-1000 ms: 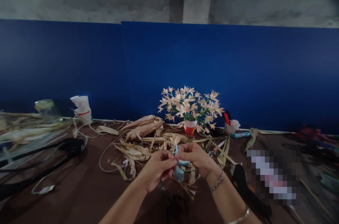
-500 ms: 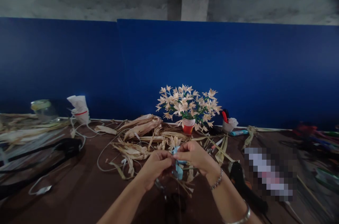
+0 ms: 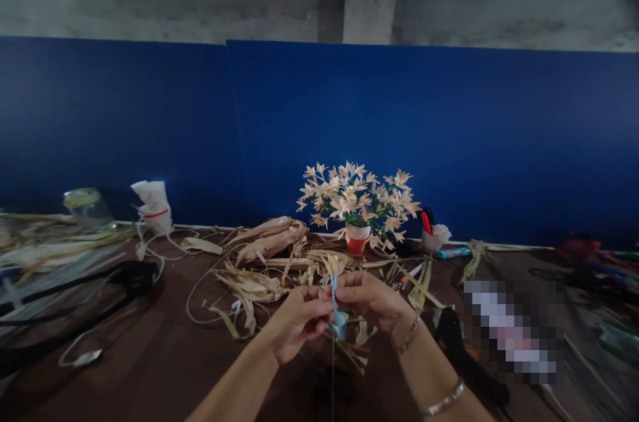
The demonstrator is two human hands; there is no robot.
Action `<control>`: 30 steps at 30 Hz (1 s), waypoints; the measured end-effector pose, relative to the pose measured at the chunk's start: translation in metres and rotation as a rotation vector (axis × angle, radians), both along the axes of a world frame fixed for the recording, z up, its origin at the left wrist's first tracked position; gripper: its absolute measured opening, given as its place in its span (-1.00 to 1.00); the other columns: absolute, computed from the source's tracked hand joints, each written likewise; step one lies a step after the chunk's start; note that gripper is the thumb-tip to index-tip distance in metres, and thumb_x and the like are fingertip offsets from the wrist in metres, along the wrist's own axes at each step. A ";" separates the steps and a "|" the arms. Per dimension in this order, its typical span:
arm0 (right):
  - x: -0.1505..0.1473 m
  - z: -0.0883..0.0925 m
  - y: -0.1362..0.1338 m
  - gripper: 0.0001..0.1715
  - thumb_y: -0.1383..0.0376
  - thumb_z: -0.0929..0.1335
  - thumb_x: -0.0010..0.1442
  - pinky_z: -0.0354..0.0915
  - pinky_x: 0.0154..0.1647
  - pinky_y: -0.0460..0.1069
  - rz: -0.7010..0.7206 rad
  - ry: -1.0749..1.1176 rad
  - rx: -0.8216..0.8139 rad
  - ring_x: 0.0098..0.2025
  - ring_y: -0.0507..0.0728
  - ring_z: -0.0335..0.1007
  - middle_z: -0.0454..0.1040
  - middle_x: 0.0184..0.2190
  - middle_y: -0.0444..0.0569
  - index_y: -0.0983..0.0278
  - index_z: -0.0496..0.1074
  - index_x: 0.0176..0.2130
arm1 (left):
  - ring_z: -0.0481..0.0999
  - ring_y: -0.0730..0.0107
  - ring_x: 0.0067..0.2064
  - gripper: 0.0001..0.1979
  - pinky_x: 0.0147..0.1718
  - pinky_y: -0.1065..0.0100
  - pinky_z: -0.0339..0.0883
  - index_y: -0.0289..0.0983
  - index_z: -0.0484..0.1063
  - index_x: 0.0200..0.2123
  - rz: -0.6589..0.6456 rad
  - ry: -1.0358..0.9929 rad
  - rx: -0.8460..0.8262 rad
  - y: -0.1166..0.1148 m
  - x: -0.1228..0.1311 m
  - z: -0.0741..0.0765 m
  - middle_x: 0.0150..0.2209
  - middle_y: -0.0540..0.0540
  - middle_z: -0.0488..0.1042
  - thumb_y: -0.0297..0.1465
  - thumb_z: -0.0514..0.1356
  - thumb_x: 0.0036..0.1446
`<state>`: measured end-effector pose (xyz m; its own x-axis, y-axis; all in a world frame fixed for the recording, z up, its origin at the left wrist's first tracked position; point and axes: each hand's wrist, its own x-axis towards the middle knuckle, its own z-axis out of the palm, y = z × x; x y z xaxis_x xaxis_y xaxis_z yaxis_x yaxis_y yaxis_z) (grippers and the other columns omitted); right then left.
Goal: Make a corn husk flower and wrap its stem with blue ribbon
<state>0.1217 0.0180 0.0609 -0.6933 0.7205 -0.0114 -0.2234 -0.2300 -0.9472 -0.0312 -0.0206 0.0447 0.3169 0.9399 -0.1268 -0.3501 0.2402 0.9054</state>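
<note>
Left hand and right hand pinch the light-blue taped stem of a pale dried-husk flower.
Light, brittle petals; the stem looks safest to hold.

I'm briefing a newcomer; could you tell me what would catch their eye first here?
A bouquet of pale straw flowers in a red cup stands centrally before the blue panel. Nearer, the left hand and right hand pinch a blue-taped stem, with dried husks heaped just beyond them.
</note>
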 end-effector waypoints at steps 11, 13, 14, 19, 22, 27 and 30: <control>-0.003 0.002 0.002 -0.77 0.28 0.45 -0.26 -0.03 -0.58 -0.15 -0.214 -0.196 0.129 -0.63 -0.10 0.06 0.27 -0.71 -0.22 0.37 0.35 -0.62 | 0.15 0.71 -0.75 -0.81 -0.77 0.59 -0.20 -0.32 0.27 -0.60 0.053 0.178 0.048 0.005 -0.001 -0.005 -0.69 0.08 0.32 -0.36 0.23 -0.20; -0.005 0.004 0.002 -0.78 0.29 0.44 -0.28 -0.02 -0.57 -0.14 -0.305 -0.299 0.177 -0.63 -0.10 0.05 0.26 -0.72 -0.22 0.36 0.35 -0.64 | 0.13 0.70 -0.77 -0.85 -0.79 0.58 -0.22 -0.32 0.31 -0.60 0.099 0.304 0.092 0.008 -0.001 -0.008 -0.73 0.10 0.28 -0.36 0.19 -0.17; -0.005 0.005 0.001 -0.80 0.31 0.43 -0.28 -0.01 -0.57 -0.14 -0.345 -0.343 0.195 -0.62 -0.09 0.06 0.26 -0.71 -0.22 0.36 0.35 -0.64 | 0.13 0.69 -0.77 -0.86 -0.79 0.58 -0.21 -0.33 0.33 -0.59 0.120 0.363 0.118 0.008 0.000 -0.010 -0.74 0.11 0.26 -0.36 0.17 -0.16; -0.006 0.004 0.001 -0.89 0.35 0.38 -0.24 -0.01 -0.56 -0.14 -0.390 -0.468 0.236 -0.61 -0.07 0.05 0.24 -0.72 -0.22 0.36 0.35 -0.64 | 0.19 0.62 -0.77 -0.78 -0.80 0.57 -0.13 -0.34 0.36 -0.58 0.098 0.504 0.212 0.009 0.001 -0.014 -0.79 0.09 0.25 -0.29 0.09 -0.09; -0.004 0.004 0.001 -0.86 0.32 0.38 -0.21 -0.04 -0.57 -0.14 -0.343 -0.469 0.247 -0.61 -0.08 0.01 0.22 -0.72 -0.22 0.36 0.36 -0.63 | 0.13 0.63 -0.81 -0.75 -0.83 0.57 -0.15 -0.33 0.35 -0.55 0.036 0.512 0.179 0.006 0.001 -0.008 -0.81 0.08 0.27 -0.25 0.06 -0.06; 0.000 0.010 -0.002 -0.75 0.22 0.41 -0.23 -0.05 -0.57 -0.14 -0.273 -0.416 0.198 -0.61 -0.09 0.00 0.22 -0.70 -0.22 0.37 0.34 -0.63 | 0.21 0.64 -0.73 -0.80 -0.78 0.59 0.00 -0.33 0.29 -0.58 -0.001 0.406 0.170 0.003 0.001 0.001 -0.72 0.07 0.31 -0.29 0.10 -0.09; 0.001 0.013 -0.004 -0.69 0.18 0.43 -0.27 -0.03 -0.55 -0.14 -0.242 -0.377 0.161 -0.60 -0.09 0.02 0.23 -0.70 -0.22 0.37 0.33 -0.63 | 0.19 0.68 -0.74 -0.82 -0.78 0.60 -0.04 -0.32 0.27 -0.59 0.011 0.359 0.161 0.003 0.001 0.001 -0.70 0.10 0.29 -0.33 0.15 -0.13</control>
<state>0.1225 0.0143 0.0741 -0.4745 0.8739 -0.1051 0.1142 -0.0572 -0.9918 -0.0301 -0.0179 0.0453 0.2691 0.9599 -0.0783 -0.0061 0.0829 0.9965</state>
